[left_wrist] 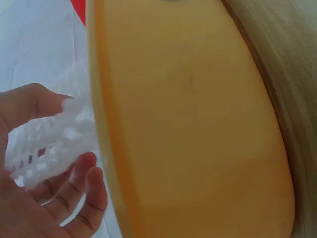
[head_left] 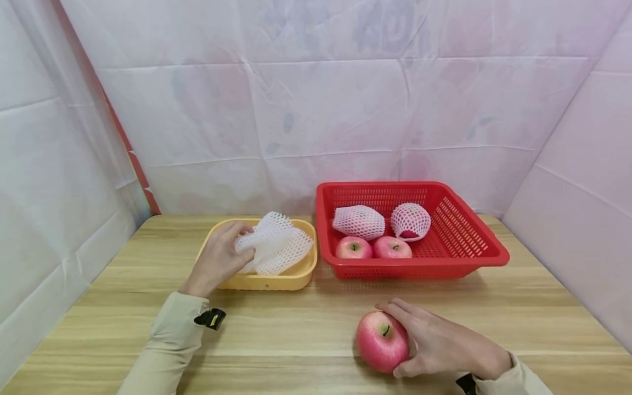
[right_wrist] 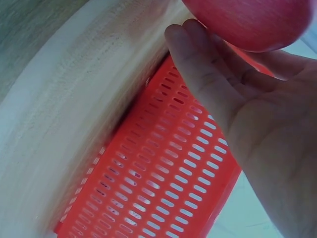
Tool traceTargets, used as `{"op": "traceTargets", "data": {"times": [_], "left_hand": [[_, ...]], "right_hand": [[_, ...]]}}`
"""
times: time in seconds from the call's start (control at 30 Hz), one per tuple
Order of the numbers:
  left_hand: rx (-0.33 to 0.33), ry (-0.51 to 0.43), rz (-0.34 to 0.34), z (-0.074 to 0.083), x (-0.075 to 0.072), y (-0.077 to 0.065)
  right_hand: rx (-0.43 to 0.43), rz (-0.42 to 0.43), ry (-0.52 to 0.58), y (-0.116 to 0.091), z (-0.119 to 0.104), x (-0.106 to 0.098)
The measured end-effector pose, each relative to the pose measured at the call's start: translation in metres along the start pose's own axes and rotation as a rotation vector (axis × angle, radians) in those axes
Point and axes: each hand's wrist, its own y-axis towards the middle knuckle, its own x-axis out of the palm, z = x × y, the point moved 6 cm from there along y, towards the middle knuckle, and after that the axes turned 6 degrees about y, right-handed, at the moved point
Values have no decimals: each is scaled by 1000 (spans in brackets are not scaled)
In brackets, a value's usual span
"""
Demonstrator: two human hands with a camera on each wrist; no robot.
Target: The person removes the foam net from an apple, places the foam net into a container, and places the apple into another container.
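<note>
On the left, my left hand [head_left: 217,262] reaches over a yellow tray [head_left: 266,282] and holds white foam fruit netting [head_left: 290,253]. The left wrist view shows the netting [left_wrist: 54,144] between the thumb and the curled fingers, beside the tray's wall [left_wrist: 198,114]. At the front of the table, my right hand [head_left: 439,341] grips a bare pink-red apple [head_left: 379,345], its stem facing up, thumb and fingers around one side. The same apple [right_wrist: 252,22] is partly cut off at the top of the right wrist view.
A red slotted basket [head_left: 419,269] stands right of the tray. Inside are two apples in foam nets [head_left: 359,222] and two bare apples [head_left: 393,248]. Hanging cloth [head_left: 326,115] encloses the wooden table [head_left: 276,334] at the back and sides.
</note>
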Motion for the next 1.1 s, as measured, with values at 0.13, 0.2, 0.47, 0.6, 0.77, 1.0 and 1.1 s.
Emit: {"op": "traceTargets", "data": {"times": [0.13, 0.2, 0.47, 0.6, 0.77, 1.0, 1.1], "left_hand": [[-83, 16, -68, -7, 5, -3], [-122, 35, -102, -10, 7, -5], [-161, 133, -212, -14, 11, -9], [-190, 150, -238, -17, 12, -10], [-183, 150, -196, -16, 10, -8], [-165, 137, -137, -11, 7, -7], [-159, 127, -127, -10, 7, -7]], "right_hand": [[-30, 23, -16, -1, -3, 0], [-53, 39, -36, -1, -5, -1], [-61, 22, -24, -2, -6, 1], [-65, 20, -38, -2, -6, 1], [-16, -11, -32, 0, -3, 2], [-77, 43, -99, 0, -7, 1], [-91, 55, -115, -1, -8, 1]]}}
